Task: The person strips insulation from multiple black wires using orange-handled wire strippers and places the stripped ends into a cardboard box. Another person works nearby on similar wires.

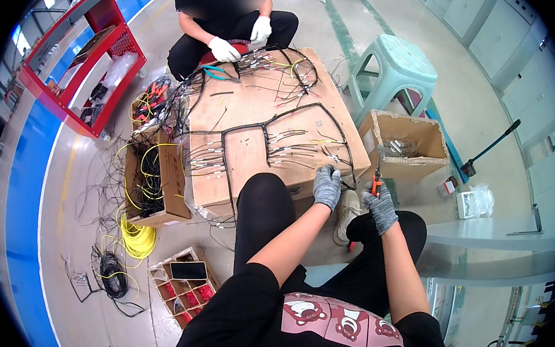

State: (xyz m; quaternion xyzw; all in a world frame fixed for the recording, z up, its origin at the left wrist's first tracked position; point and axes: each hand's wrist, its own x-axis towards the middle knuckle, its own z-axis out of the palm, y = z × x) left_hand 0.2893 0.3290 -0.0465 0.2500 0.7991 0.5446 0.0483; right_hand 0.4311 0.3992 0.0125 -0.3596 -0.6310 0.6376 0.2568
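Left hand (326, 186) pinches the black wire harness (273, 118) at the tabletop (252, 97) edge — right hand (380, 206) fingers grip red-handled pliers (376, 183).

One head-worn fisheye view looks steeply down, close over a low wooden board (268, 141).

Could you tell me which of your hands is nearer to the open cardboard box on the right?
Right. The right hand is just below the cardboard box; the left hand is farther left, at the wire harness.

Glossy grey floor (495, 117) with blue lane (20, 220), red shelving cart (86, 64), pale green plastic stool (396, 66), grey cabinets (507, 25).
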